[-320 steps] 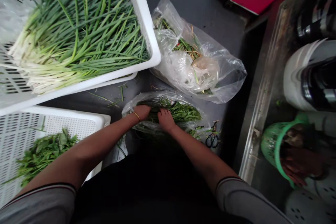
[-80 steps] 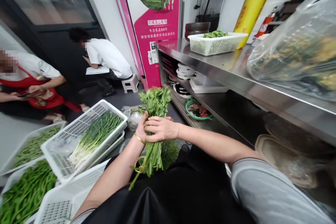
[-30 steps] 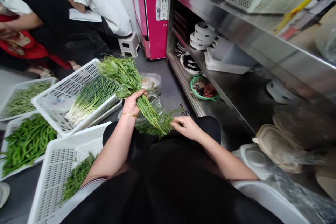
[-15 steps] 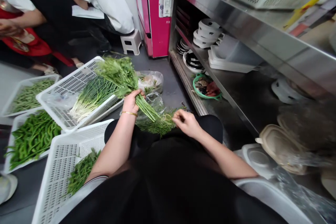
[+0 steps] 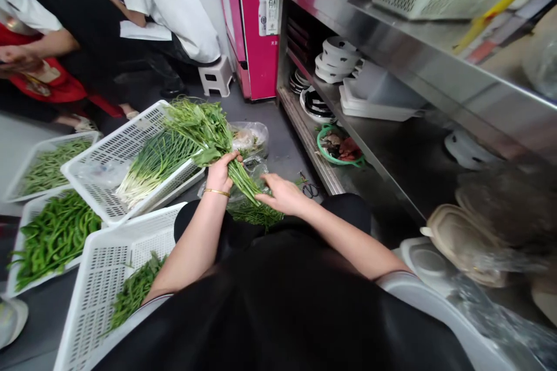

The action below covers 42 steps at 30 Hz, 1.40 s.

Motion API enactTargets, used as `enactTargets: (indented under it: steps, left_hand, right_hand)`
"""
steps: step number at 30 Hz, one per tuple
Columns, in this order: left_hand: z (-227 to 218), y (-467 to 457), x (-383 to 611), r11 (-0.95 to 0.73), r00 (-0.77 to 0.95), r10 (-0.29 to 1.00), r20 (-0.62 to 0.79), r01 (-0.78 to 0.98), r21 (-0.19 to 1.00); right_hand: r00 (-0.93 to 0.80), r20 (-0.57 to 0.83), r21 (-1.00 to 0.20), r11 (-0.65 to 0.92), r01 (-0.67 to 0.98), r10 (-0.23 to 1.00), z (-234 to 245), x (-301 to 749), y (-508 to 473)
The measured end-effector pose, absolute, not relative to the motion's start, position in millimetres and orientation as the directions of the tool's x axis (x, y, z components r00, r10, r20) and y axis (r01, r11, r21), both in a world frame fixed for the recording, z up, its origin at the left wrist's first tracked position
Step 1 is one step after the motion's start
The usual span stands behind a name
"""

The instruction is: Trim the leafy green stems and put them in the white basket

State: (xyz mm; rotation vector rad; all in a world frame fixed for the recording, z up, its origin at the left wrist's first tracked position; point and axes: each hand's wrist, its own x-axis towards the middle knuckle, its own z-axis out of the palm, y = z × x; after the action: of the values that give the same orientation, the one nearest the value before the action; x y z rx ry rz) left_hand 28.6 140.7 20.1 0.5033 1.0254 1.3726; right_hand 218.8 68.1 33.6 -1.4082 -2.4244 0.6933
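A bunch of leafy greens [image 5: 204,127] with long thin stems is in my left hand [image 5: 223,174], whose fingers are wrapped round the stems. The leaves point up and away to the left, over a basket of spring onions [image 5: 159,156]. At the cut ends of the stems is my right hand [image 5: 282,194], thumb and forefinger apart, touching or nearly touching the ends. Below both hands, loose green stems [image 5: 256,214] lie on clear plastic between my knees. More picked greens [image 5: 137,290] lie in the white basket [image 5: 98,261] by my left arm.
Baskets of green peppers [image 5: 58,232] and green beans [image 5: 56,168] stand at the left. On the right runs a steel shelf [image 5: 391,64] with dishes and a green colander [image 5: 339,145]. Two people are beyond the baskets, near a white stool [image 5: 215,76] and a pink fridge [image 5: 259,29].
My right hand has moved left to the stem ends, and its fingers have spread from a pinch. The left hand keeps its hold on the greens, shifted only slightly.
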Motion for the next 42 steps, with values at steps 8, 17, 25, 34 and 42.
enactTargets:
  steps: [8,17,25,34,42]
  left_hand:
    - [35,139,-56,0.119,-0.133,0.963,-0.234,-0.569,0.814]
    - [31,113,7,0.341,0.203,0.94,-0.275,-0.56,0.755]
    - [20,68,47,0.394,0.443,0.877,-0.187,-0.44,0.806]
    - [10,47,49,0.347,0.595,0.785,-0.173,-0.19,0.918]
    - [21,47,48,0.316,0.44,0.881,-0.176,-0.269,0.91]
  right_hand:
    - [-0.663,-0.289,-0.701,0.319,0.638,0.69,-22,277,23]
    - [-0.45,-0.015,-0.814,0.25,0.523,0.893,13,217,65]
    - [-0.641,-0.159,-0.95,-0.293,-0.108,0.751,-16,183,20]
    - [-0.598,0.023,-0.998,0.049,0.028,0.801,-10,202,22]
    - [-0.521,0.175,-0.857,0.39,0.337,0.835,9,190,50]
